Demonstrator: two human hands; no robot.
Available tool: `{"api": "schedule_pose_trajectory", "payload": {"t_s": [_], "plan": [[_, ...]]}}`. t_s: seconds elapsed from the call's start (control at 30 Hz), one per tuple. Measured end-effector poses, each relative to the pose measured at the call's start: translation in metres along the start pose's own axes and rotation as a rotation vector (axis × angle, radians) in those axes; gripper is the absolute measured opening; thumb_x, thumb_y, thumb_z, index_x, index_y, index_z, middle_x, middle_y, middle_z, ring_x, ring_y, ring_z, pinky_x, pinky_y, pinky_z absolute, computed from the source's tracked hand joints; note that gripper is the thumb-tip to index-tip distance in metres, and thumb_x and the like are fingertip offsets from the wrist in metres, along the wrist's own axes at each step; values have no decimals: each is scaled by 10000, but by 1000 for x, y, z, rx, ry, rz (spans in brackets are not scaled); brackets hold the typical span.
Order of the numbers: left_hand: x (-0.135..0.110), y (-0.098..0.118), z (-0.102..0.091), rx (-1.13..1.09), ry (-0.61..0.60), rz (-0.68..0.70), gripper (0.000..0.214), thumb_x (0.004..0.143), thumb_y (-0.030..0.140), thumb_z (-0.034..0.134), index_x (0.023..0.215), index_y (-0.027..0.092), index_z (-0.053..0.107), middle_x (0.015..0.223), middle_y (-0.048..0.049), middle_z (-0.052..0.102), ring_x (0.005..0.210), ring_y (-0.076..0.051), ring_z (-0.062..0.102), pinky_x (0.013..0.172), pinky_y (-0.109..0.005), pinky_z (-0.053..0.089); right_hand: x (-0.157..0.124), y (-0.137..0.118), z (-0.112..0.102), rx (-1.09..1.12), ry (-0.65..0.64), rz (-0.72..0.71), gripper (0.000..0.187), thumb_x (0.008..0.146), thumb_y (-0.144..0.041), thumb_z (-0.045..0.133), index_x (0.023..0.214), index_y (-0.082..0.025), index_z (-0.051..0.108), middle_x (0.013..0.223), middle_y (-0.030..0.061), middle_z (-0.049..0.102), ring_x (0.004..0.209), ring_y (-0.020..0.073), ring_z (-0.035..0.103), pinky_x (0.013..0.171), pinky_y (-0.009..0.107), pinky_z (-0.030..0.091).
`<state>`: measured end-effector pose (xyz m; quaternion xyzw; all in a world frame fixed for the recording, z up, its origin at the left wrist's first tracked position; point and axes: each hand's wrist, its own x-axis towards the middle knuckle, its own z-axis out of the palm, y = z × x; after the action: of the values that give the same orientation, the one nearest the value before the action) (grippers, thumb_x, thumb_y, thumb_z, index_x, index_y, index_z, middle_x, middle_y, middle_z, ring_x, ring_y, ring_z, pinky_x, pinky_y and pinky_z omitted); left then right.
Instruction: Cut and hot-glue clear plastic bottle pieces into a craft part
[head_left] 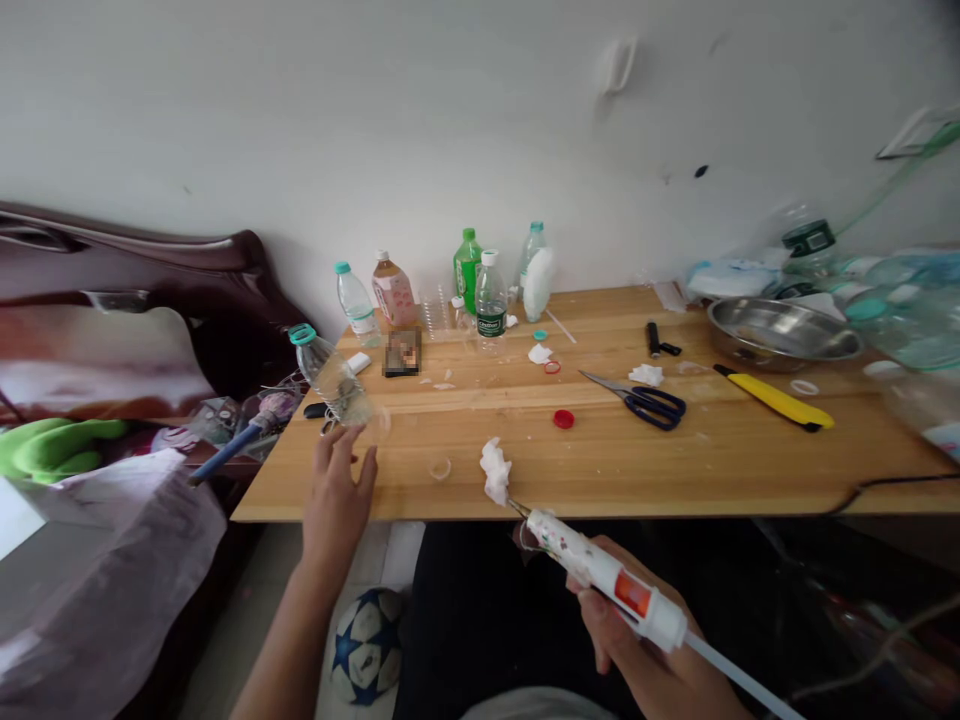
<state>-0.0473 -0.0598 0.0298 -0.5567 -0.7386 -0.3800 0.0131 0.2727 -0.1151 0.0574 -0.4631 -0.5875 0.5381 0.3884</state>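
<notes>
The wooden surface [409,492] stretched before me. My glue gun [574,548] pointed at its near edge, grasped in my right hand [626,620]. A clear bottle [330,375] stood by my left hand [341,490], relaxed and open. Crumpled tissue [495,470] lay by the nozzle [517,507].

Looks like a bedroom in a home, from the big brown headboard [187,275] (and a ball [366,645] on the floor [397,553]).

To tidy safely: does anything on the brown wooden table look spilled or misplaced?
Crumpled white tissue pieces lie scattered like litter on the tabletop, and a round red plastic cap sits there, on no bottle. No spill visible.
</notes>
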Motion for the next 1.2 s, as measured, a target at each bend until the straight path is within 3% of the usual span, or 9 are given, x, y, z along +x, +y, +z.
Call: {"api": "schedule_pose_trajectory", "payload": {"t_s": [0.17, 0.33, 0.53, 0.67, 0.8, 0.87, 0.93, 1.03, 1.2], "plan": [[24, -16, -9, 156, -162, -97, 534, 898, 459, 539, 1378, 225, 524, 1173, -131, 582, 918, -281, 635, 881, -462, 490, -2, 2, -1, 41, 6, -17, 316, 957, -526, 521, 906, -219, 576, 744, -14, 542, 488, 73, 432, 432, 179, 381], [34, -23, 1, 70, -162, -162, 348, 945, 489, 424, 1043, 213, 612, 657, 5, 555, 656, -229, 603, 648, -318, 437, -3, 4, -3, 16, -14, -52, 300, 984, -492, 488, 892, -221, 579, 717, -19, 526, 472, 72, 398, 454, 195, 387], [37, -14, 11, -67, -111, -265, 223, 850, 354, 534, 677, 230, 470, 590, 18, 541, 588, -172, 555, 572, -268, 366, -3, 0, -16, -35, -34, -72, 265, 986, -472, 492, 920, -233, 585, 710, -21, 506, 483, 90, 418, 463, 202, 403], [12, 12, 13, -244, -151, -313, 173, 822, 370, 578, 834, 227, 482, 519, 77, 507, 437, -139, 513, 479, -245, 382, -3, 0, -16, -22, 7, -57, 286, 995, -483, 473, 892, -230, 559, 747, -18, 528, 492, 83, 420, 464, 210, 372], [-27, 58, 8, -475, -173, -312, 499, 865, 400, 565, 1267, 218, 332, 574, 111, 562, 446, -137, 547, 479, -247, 475, -5, 10, -15, 30, -26, -33, 314, 969, -526, 511, 908, -225, 578, 630, -46, 451, 501, 101, 427, 476, 221, 372], [-44, 82, 4, -790, -247, -418, 646, 841, 402, 666, 1357, 217, 324, 611, 80, 625, 473, -133, 574, 492, -246, 495, -7, 16, -17, 103, -65, 21, 362, 954, -573, 518, 908, -218, 571, 584, -58, 433, 496, 104, 426, 489, 228, 377], [-57, 100, 0, -1027, -396, -527, 455, 824, 421, 713, 1158, 172, 530, 619, 39, 623, 504, -124, 585, 475, -227, 487, -9, 21, -20, 220, -105, 102, 422, 956, -625, 478, 902, -212, 548, 555, -68, 435, 472, 101, 420, 490, 234, 380], [-70, 118, -2, -1215, -517, -628, 312, 806, 432, 746, 872, 173, 586, 754, 3, 653, 448, -81, 551, 379, -195, 423, -13, 22, -24, 340, -133, 152, 450, 955, -650, 453, 888, -210, 522, 556, -73, 433, 455, 98, 419, 479, 241, 390], [-80, 130, 8, -1261, -629, -686, 321, 802, 449, 752, 843, 166, 607, 744, 1, 650, 395, -43, 464, 350, -173, 365, -19, 16, -22, 199, -125, -17, 381, 959, -580, 506, 849, -219, 552, 685, -34, 469, 490, 83, 402, 449, 218, 371]]}}
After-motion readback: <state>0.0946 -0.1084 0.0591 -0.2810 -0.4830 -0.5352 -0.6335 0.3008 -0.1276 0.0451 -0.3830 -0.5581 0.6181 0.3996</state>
